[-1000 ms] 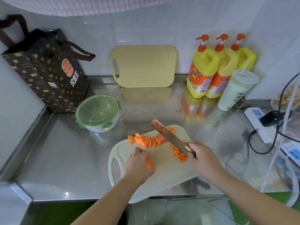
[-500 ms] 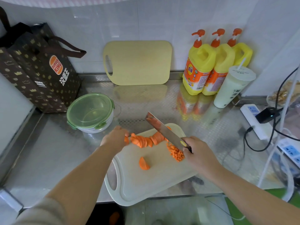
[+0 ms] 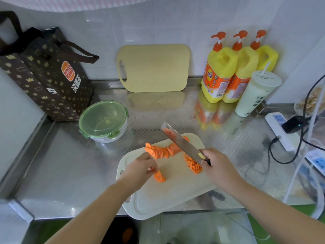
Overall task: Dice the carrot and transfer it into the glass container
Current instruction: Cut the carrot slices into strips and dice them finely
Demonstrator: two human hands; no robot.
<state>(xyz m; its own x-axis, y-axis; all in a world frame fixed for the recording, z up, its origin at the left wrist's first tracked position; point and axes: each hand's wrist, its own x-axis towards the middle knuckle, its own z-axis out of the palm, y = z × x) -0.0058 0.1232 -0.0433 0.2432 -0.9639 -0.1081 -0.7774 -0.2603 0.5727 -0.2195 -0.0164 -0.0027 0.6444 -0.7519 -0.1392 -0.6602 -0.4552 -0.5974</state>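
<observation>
The left hand [image 3: 140,166] has come back from the sliced row [image 3: 163,150] to the board's [image 3: 167,199] middle, pinching slices [image 3: 159,177] there. The right hand [image 3: 218,166] still grips the knife [image 3: 181,142], tilted over the row beside the dice [image 3: 194,165]. The lidded container [image 3: 103,120] stands toward the worktop's [image 3: 70,173] back-left corner.

"BURGER KING" on paper bag [image 3: 52,74]

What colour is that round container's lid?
The clip-on lid of the round glass container is translucent green; head view.
</observation>
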